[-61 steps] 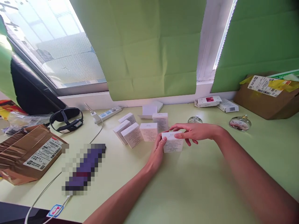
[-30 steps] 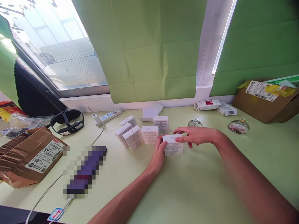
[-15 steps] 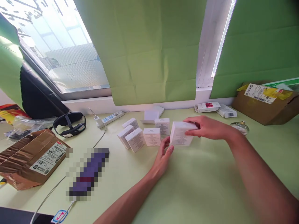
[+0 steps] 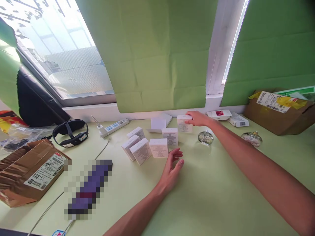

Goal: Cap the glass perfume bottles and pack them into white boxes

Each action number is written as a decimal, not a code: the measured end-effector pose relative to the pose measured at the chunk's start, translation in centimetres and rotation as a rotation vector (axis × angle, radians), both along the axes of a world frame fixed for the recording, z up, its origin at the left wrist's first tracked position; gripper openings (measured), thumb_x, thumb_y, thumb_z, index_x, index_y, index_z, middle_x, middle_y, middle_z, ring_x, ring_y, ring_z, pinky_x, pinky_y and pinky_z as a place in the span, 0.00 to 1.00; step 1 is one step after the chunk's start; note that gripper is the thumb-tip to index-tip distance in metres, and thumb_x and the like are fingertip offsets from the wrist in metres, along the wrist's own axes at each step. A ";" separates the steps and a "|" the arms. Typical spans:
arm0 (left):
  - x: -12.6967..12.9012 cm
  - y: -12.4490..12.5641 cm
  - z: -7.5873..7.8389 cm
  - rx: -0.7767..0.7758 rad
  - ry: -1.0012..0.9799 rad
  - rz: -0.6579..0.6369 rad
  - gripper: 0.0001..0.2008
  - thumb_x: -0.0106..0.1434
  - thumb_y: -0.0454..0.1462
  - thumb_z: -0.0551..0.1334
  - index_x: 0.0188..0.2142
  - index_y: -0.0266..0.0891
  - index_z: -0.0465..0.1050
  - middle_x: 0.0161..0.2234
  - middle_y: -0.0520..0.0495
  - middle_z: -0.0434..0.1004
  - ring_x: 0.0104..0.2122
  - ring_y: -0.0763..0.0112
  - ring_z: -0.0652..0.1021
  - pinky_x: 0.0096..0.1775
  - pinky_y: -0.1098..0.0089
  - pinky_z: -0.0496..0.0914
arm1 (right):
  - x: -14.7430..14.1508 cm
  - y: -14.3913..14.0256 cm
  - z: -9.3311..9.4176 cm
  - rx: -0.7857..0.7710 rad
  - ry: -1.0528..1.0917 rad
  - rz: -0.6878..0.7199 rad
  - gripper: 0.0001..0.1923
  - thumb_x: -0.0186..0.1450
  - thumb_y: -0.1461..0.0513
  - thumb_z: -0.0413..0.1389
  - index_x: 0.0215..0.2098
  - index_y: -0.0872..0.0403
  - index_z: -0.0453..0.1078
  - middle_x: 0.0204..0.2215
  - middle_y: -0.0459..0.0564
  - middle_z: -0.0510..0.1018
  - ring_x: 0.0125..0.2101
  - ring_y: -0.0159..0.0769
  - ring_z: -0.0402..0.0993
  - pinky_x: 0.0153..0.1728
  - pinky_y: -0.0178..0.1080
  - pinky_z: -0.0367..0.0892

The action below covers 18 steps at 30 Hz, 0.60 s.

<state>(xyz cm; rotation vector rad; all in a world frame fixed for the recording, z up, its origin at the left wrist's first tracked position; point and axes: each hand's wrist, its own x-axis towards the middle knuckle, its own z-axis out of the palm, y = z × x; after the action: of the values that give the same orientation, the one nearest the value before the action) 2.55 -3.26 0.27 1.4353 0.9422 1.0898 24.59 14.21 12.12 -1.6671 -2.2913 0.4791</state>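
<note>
My right hand [image 4: 199,118] reaches to the back of the table, its fingers closed on the top right side of an upright white box [image 4: 184,125]. Just in front of that arm lies a round clear glass bottle [image 4: 205,138]. My left hand [image 4: 173,166] rests on the table with fingers apart and slightly curled, holding nothing. Nearest to it stands a white printed box [image 4: 158,148]. Another white box [image 4: 170,136] is behind that one. To the left, several more such boxes [image 4: 141,151] stand close together at angles.
An open white box [image 4: 159,123] lies by the wall. At right are flat small cartons [image 4: 220,114], a second glass bottle [image 4: 251,139] and a cardboard box [image 4: 270,114]. Left hold a power strip [image 4: 115,127], a headset [image 4: 71,133], a blurred-out phone [image 4: 90,187] and a torn carton [image 4: 34,170].
My right hand has carried the white box away from my left hand to the back of the table. The glass bottle in front is now uncovered. My left hand stays nearly in place.
</note>
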 end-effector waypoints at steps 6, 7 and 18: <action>-0.2 0.0 -0.2 -0.011 0.003 -0.014 0.22 0.69 0.48 0.57 0.59 0.46 0.61 0.55 0.43 0.69 0.56 0.62 0.70 0.58 0.60 0.63 | -2.8 1.4 -2.0 -0.078 -0.033 0.084 0.17 0.71 0.56 0.56 0.55 0.53 0.69 0.53 0.54 0.75 0.46 0.40 0.75 0.46 0.48 0.73; -0.2 0.0 -0.2 -0.011 0.006 -0.016 0.22 0.69 0.48 0.57 0.59 0.46 0.60 0.55 0.42 0.69 0.56 0.62 0.70 0.58 0.59 0.63 | -3.0 1.4 -2.0 -0.084 -0.032 0.098 0.18 0.70 0.55 0.57 0.55 0.53 0.69 0.52 0.54 0.76 0.45 0.40 0.76 0.46 0.47 0.73; -0.2 -0.1 0.2 -0.034 0.037 -0.019 0.23 0.69 0.49 0.57 0.59 0.46 0.60 0.54 0.42 0.69 0.55 0.61 0.70 0.58 0.59 0.63 | 8.7 3.6 0.1 0.201 -0.119 -0.266 0.18 0.71 0.55 0.55 0.56 0.53 0.69 0.55 0.56 0.73 0.49 0.41 0.74 0.49 0.49 0.72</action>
<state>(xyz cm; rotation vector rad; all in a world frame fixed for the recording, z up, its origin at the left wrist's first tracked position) 2.30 -3.38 0.51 1.4381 0.9671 1.0320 33.33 17.82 12.24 -1.9007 -2.0699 0.0909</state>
